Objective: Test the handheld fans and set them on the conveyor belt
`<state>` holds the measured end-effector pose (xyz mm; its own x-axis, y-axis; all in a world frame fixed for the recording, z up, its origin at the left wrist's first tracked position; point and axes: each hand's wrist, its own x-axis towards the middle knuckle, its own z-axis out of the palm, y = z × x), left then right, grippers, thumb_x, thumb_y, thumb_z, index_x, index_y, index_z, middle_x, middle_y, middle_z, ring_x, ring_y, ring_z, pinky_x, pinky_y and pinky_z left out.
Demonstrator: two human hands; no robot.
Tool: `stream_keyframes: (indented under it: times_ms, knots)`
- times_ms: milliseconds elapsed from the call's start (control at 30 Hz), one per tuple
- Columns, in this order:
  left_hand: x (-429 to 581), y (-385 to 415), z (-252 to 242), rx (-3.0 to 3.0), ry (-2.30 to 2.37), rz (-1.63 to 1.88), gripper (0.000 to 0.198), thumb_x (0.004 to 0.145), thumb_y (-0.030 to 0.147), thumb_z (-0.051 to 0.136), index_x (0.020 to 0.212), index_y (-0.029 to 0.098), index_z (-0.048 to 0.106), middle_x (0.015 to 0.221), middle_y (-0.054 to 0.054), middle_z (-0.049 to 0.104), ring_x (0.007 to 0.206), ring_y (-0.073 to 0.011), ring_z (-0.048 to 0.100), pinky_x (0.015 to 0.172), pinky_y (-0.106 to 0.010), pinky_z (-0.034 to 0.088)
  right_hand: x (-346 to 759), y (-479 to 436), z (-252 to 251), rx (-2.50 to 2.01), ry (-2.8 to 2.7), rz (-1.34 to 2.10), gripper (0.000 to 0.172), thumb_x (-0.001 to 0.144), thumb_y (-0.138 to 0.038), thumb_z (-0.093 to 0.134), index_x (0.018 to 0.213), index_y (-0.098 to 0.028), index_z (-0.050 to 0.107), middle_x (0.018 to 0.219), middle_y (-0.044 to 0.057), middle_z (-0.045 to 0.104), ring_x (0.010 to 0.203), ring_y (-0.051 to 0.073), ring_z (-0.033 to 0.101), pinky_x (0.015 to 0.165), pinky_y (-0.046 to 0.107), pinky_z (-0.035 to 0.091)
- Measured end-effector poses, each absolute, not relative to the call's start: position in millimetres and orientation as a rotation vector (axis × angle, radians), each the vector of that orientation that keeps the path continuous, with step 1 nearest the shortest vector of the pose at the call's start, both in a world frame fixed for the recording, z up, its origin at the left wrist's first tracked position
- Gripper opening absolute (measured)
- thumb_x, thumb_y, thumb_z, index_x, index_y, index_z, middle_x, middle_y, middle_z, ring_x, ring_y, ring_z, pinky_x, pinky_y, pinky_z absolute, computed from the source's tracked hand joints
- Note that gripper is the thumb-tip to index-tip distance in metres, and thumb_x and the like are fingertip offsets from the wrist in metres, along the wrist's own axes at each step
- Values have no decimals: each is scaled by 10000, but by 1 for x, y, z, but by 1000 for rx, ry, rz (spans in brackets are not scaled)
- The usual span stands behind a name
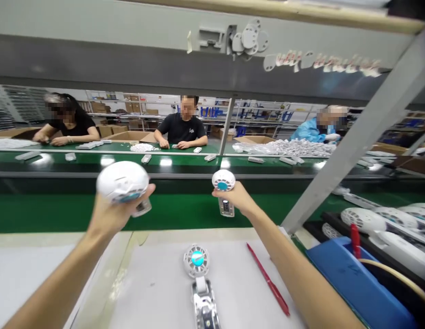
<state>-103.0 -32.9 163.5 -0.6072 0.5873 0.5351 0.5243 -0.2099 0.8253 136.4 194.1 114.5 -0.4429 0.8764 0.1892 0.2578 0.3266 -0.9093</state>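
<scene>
Left hand (107, 214) gripped one fan (122, 181), right hand (238, 198) another fan (223, 180), neither yet on the belt (185, 211); a third fan (196, 260) sat on the counter (157, 283).

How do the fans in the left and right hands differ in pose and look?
The left fan is tilted, showing mostly its white rounded shell; the right fan stands upright, teal hub facing the camera. The left fan looks larger in frame. Both are white handheld fans.

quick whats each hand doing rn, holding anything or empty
Left hand: closed, holding a white handheld fan by its handle.
Right hand: closed, holding a teal-centred handheld fan upright by its handle.
</scene>
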Motion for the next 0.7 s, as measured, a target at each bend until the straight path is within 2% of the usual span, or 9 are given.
stream_keyframes:
  times_ms: [67,167,233,300,367,433,500,600,700]
  knots:
    - [-114,-9,149,1253,1770,1928,362,610,377,852,861,167,699,899,-40,726,866,-206,657,808,-300,517,135,204,102,-1066,-1831,1235,367,568,-351,835,844,-123,753,891,97,768,935,292,703,823,359,542]
    - [-140,14,114,1107,1811,1801,475,534,420,885,885,147,718,918,-85,740,897,-258,681,830,-360,524,134,215,87,-1128,-1805,1273,417,572,-371,840,897,-126,746,958,113,765,950,290,698,847,374,535]
    - [-155,21,92,1074,1837,1727,480,546,442,873,885,137,722,932,-107,741,916,-272,687,834,-371,529,134,221,79,-1164,-1839,1239,457,598,-386,827,971,-141,728,1014,115,755,974,293,689,857,383,525]
    - [-165,24,76,1076,1871,1659,488,575,458,855,911,133,712,957,-118,738,929,-273,686,827,-366,534,132,224,72,-1259,-1981,1050,522,630,-406,805,1077,-165,683,1073,117,736,991,303,677,849,393,515]
    - [-171,26,65,1090,1939,1613,547,641,483,816,1042,141,670,1039,-122,722,957,-261,679,822,-356,536,128,224,68,-1419,-2202,764,519,678,-429,762,1115,-176,644,1074,133,724,971,321,671,803,399,504]
    - [-178,27,58,1122,2043,1574,630,701,496,779,1194,161,574,1151,-121,684,1011,-242,659,850,-343,525,124,219,66,-1563,-2405,554,416,730,-437,708,1045,-170,651,1014,153,720,938,342,669,745,394,481]
    - [-186,27,52,1172,2177,1500,677,714,472,783,1253,175,501,1200,-114,650,1063,-238,627,905,-345,498,119,212,68,-1614,-2526,477,325,766,-430,675,954,-166,664,965,168,710,932,357,664,712,387,452]
    - [-200,24,43,1224,2395,1297,620,719,425,787,1221,172,524,1200,-123,620,1153,-284,559,998,-394,429,114,203,74,-1626,-2579,437,291,793,-424,676,909,-158,660,937,188,697,943,375,652,705,394,424]
    - [-212,20,39,1211,2573,1066,480,786,435,715,1165,170,589,1264,-159,567,1261,-352,459,1060,-460,355,112,198,73,-1630,-2575,430,355,823,-457,664,1014,-158,644,960,178,701,959,374,646,711,392,430]
